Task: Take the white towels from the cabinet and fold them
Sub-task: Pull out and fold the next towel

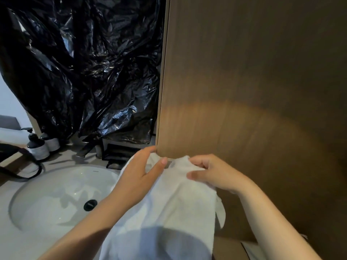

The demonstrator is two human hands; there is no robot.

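A white towel (169, 207) hangs in front of me, held up by its top edge and draping down past the bottom of the view. My left hand (139, 175) grips its upper left part, fingers curled over the cloth. My right hand (210, 173) pinches the upper right corner between thumb and fingers. Both hands are close together, just below the lower edge of the wooden cabinet (253, 81), whose brown panel fills the right side. What is inside the cabinet is hidden.
A white round sink (56, 194) with a dark drain (90, 205) lies at lower left. Behind it stand a faucet (86, 147), two pump bottles (38, 147) and a dark tray (120, 152). Black plastic sheeting (84, 68) covers the wall.
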